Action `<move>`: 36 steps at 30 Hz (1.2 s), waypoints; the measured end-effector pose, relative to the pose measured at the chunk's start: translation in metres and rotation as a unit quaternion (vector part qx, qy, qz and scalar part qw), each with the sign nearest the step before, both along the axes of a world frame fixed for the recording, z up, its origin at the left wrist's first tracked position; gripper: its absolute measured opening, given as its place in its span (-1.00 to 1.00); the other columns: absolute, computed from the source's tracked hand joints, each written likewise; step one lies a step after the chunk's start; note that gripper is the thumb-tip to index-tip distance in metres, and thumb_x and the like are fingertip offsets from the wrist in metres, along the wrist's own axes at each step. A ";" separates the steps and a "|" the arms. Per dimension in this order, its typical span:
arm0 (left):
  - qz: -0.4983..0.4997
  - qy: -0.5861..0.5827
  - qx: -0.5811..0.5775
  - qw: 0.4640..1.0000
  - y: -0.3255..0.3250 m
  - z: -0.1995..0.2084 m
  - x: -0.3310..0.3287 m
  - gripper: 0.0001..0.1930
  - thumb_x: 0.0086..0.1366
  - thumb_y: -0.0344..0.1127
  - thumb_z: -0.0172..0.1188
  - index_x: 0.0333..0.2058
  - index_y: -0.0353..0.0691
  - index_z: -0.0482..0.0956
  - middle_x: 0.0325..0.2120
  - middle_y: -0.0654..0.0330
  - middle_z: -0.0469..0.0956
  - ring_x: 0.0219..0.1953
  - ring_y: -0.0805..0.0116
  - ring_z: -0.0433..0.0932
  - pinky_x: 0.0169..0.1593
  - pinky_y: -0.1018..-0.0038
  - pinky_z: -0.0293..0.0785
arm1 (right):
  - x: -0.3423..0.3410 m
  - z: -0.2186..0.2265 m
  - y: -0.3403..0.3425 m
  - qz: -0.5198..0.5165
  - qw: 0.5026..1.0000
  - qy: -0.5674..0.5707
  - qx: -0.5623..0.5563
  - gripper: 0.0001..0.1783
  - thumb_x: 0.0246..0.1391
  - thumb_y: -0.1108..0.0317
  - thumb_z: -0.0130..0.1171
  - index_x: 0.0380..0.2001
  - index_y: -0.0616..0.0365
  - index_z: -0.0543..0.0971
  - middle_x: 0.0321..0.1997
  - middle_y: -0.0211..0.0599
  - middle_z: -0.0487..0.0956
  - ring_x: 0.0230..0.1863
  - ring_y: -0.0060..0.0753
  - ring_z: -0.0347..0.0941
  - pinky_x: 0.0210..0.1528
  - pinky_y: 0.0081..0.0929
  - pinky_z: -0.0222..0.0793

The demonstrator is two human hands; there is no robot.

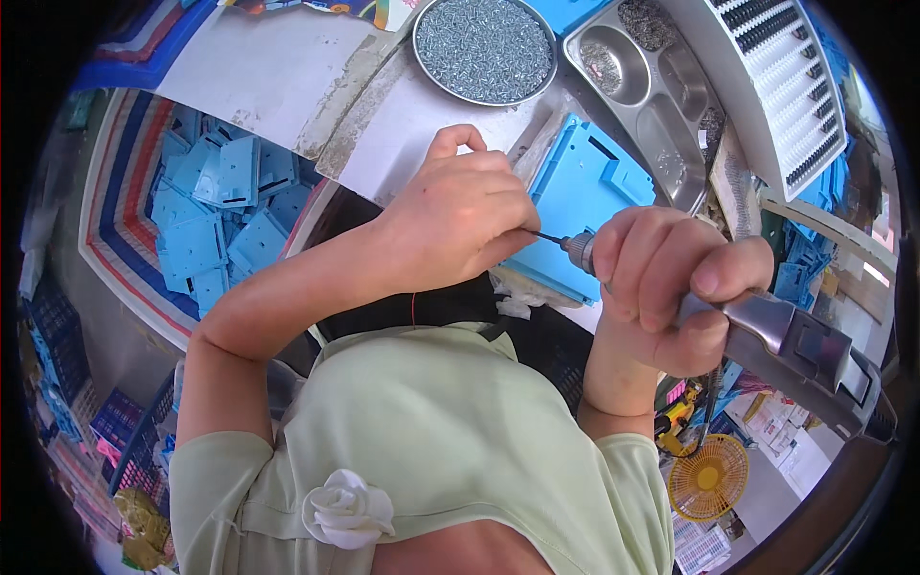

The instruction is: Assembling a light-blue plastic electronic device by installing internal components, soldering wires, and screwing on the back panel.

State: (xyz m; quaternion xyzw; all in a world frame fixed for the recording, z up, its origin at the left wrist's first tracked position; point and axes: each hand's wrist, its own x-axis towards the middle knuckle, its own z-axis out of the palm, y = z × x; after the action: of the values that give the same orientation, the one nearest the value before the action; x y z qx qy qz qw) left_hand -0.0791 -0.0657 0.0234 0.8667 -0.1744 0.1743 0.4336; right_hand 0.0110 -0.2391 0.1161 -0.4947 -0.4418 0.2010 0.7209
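Note:
My right hand point(671, 278) is wrapped around an electric screwdriver point(800, 345), whose grey body runs off toward the lower right. Its thin dark bit point(549, 237) points left, at the fingertips of my left hand point(460, 211). That hand is closed in a pinch at the bit's tip, and whatever it pinches is hidden by the fingers. Below and behind both hands, a flat light-blue plastic panel point(575, 182) with slots and a raised tab lies on the worktable.
A round metal dish point(486, 48) of small silver screws stands at the back. Beside it is a steel compartment tray point(671, 144) with loose small parts. A white rack point(771, 105) with black pieces rises at right. Blue panels point(230, 177) fill a striped bag point(115, 211) at left.

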 end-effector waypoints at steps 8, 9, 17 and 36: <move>0.090 -0.005 0.003 0.996 0.037 0.012 0.000 -0.50 0.09 -0.44 0.31 0.07 -0.20 0.55 0.05 0.10 0.55 0.12 0.07 0.46 0.28 0.21 0.22 | -0.033 -0.023 -0.009 -0.046 0.995 0.089 0.010 -0.70 0.16 0.31 0.37 -0.25 0.12 0.41 -0.60 -0.36 0.44 -0.62 -0.39 0.37 -0.45 -0.33 0.41; 0.099 0.003 -0.003 0.995 0.041 0.009 -0.001 -0.52 0.09 -0.45 0.30 0.05 -0.20 0.56 0.04 0.10 0.56 0.11 0.08 0.47 0.26 0.23 0.25 | -0.036 -0.026 -0.009 -0.050 0.994 0.095 0.009 -0.70 0.11 0.38 0.40 -0.27 0.15 0.43 -0.58 -0.32 0.46 -0.59 -0.34 0.40 -0.43 -0.31 0.44; 0.126 0.012 -0.006 0.992 0.025 -0.004 -0.001 -0.68 0.12 -0.49 0.26 -0.11 -0.19 0.62 -0.11 0.15 0.62 0.01 0.10 0.54 0.16 0.27 0.35 | -0.049 -0.052 0.003 -0.073 0.997 -0.027 0.022 -0.74 -0.02 0.53 0.35 -0.37 0.21 0.42 -0.66 -0.35 0.45 -0.71 -0.36 0.38 -0.60 -0.39 0.42; -0.081 -0.017 0.134 0.988 -0.069 0.008 0.054 -0.69 0.06 -0.34 0.41 -0.17 -0.13 0.71 -0.09 0.26 0.64 -0.06 0.11 0.52 0.05 0.21 0.40 | 0.043 -0.043 -0.101 -0.290 0.952 -0.022 0.094 -0.87 0.32 0.35 0.02 -0.12 0.10 0.44 -0.62 -0.47 0.27 -0.63 -0.53 0.19 -0.44 -0.37 0.30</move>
State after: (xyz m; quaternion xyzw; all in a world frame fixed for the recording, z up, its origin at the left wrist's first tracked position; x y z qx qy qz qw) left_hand -0.0249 -0.1345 0.0310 0.8970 -0.2728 0.1281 0.3234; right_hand 0.0536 -0.3398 0.0730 -0.5355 -0.3120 -0.0700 0.7817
